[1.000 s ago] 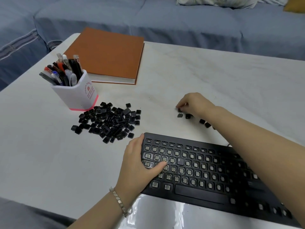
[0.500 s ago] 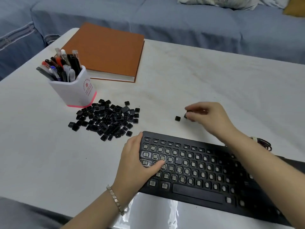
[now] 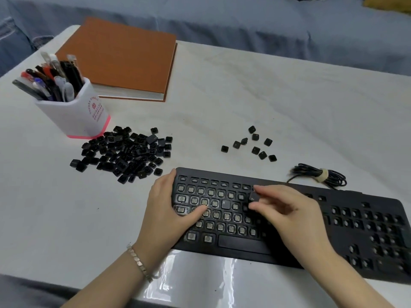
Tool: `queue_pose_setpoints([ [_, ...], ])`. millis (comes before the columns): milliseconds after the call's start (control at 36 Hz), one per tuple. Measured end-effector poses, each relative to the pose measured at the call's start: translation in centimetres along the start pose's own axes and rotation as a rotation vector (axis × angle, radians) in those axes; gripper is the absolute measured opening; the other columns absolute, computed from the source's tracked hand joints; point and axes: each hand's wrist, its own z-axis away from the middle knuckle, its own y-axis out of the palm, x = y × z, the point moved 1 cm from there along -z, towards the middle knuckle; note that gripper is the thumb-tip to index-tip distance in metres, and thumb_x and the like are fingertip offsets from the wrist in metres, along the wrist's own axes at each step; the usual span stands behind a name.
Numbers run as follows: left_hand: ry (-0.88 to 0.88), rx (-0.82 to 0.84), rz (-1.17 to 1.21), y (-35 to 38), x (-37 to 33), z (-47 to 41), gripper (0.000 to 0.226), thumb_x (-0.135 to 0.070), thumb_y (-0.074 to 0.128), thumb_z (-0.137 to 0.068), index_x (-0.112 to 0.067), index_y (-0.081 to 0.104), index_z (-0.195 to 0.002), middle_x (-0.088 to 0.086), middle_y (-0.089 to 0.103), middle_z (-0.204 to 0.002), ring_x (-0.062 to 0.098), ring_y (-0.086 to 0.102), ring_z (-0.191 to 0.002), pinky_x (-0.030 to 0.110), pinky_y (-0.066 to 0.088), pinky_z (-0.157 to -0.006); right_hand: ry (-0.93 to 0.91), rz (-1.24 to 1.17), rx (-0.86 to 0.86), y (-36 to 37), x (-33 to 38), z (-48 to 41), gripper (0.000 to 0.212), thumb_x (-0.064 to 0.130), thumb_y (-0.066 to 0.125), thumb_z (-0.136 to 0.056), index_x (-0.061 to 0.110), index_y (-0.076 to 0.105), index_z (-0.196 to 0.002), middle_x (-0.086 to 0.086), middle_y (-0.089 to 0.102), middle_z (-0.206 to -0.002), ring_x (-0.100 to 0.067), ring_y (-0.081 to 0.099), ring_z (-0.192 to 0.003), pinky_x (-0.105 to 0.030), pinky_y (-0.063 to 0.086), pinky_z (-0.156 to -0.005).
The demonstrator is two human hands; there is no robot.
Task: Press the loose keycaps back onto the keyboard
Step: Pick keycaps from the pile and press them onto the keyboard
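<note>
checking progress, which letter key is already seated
The R keycap, just left of the right hand; sockets around it are bare.

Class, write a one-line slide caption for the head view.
Right hand pinches a keycap over the keyboard while left hand rests on it.

orange book (image 3: 124, 57), pen holder (image 3: 77, 112) with pens, blue sofa (image 3: 244, 23)

White table (image 3: 289, 96) carries: keyboard (image 3: 347, 210) at 5 o'clock; keycap pile (image 3: 126, 152) at 9; smaller keycap group (image 3: 255, 150) centre; pen holder (image 3: 77, 114) at 10; orange book (image 3: 120, 56) at 11; bundled cable (image 3: 320, 175) at 3.
</note>
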Motion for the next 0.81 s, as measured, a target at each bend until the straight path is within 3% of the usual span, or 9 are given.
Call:
queue_pose_setpoints([
  [139,-0.012,0.005,-0.002,0.0,0.0,0.0,0.08,-0.044,0.073,-0.061,-0.05,0.024,-0.123,-0.036,0.03,-0.115,-0.024,0.029,-0.11,-0.008,0.017,-0.088,-0.108,0.155,0.09,0.2,-0.2,-0.2,0.033,0.008,0.076,-0.067,0.023,0.069,-0.095,0.009,0.062,-0.079,-0.002,0.057,-0.071,-0.005,0.04,-0.068],
  [250,-0.02,0.012,-0.009,-0.1,-0.1,0.0,0.082,-0.043,0.074,-0.062,-0.042,0.025,-0.128,-0.035,0.03,-0.115,-0.024,0.029,-0.11,-0.008,0.017,-0.088,-0.069,0.227,0.15,0.7,-0.7,-0.3,0.021,0.013,0.079,-0.064,0.02,0.071,-0.083,0.009,0.058,-0.074,0.0,0.053,-0.069,-0.003,0.037,-0.064],
  [361,-0.023,0.01,-0.017,-0.1,-0.1,0.0,0.083,-0.044,0.073,-0.061,-0.038,0.029,-0.131,-0.036,0.029,-0.115,-0.025,0.028,-0.109,-0.009,0.016,-0.088,0.049,0.182,0.051,1.2,-1.3,-0.2,0.035,0.011,0.084,-0.056,0.034,0.06,-0.068,0.006,0.057,-0.065,0.002,0.052,-0.062,-0.004,0.038,-0.06],
  [472,-0.05,0.019,-0.015,-0.1,0.0,-0.1,0.088,-0.044,0.072,-0.06,-0.027,0.034,-0.138,-0.028,0.035,-0.114,-0.015,0.034,-0.107,-0.007,0.017,-0.09,0.133,0.174,0.061,2.0,-1.7,-0.3,0.026,0.012,0.085,-0.055,0.023,0.066,-0.069,0.009,0.059,-0.062,0.001,0.054,-0.061,-0.004,0.04,-0.062],
  [528,-0.05,0.023,-0.018,-0.1,-0.1,-0.1,0.088,-0.044,0.073,-0.06,-0.026,0.035,-0.138,-0.02,0.038,-0.114,-0.007,0.036,-0.11,-0.006,0.018,-0.091,0.133,0.223,0.085,2.2,-1.7,-0.4,0.023,0.014,0.084,-0.058,0.017,0.07,-0.075,0.01,0.059,-0.064,-0.001,0.055,-0.063,-0.005,0.041,-0.064],
  [611,-0.042,0.022,-0.022,-0.1,-0.1,-0.1,0.088,-0.041,0.074,-0.061,-0.025,0.034,-0.138,-0.016,0.039,-0.116,-0.012,0.036,-0.108,-0.006,0.019,-0.091,0.088,0.313,0.109,2.3,-1.6,-0.7,0.022,0.019,0.082,-0.062,0.015,0.071,-0.08,0.012,0.058,-0.066,-0.001,0.054,-0.062,-0.007,0.04,-0.066],
  [694,-0.033,0.017,-0.028,-0.1,-0.1,-0.1,0.088,-0.04,0.075,-0.061,-0.024,0.035,-0.138,-0.015,0.039,-0.115,-0.019,0.033,-0.11,-0.006,0.018,-0.09,0.058,0.369,0.133,2.4,-1.4,-1.0,0.023,0.028,0.081,-0.063,0.016,0.069,-0.079,0.012,0.056,-0.065,0.0,0.051,-0.063,-0.008,0.037,-0.065],
  [806,-0.025,0.013,-0.026,-0.1,-0.1,-0.1,0.084,-0.039,0.076,-0.062,-0.031,0.035,-0.134,-0.018,0.04,-0.114,-0.014,0.036,-0.106,-0.006,0.02,-0.09,0.077,0.388,0.172,2.5,-1.6,-1.5,0.026,0.035,0.082,-0.058,0.02,0.067,-0.073,0.013,0.053,-0.062,0.001,0.048,-0.057,-0.008,0.037,-0.06],
])
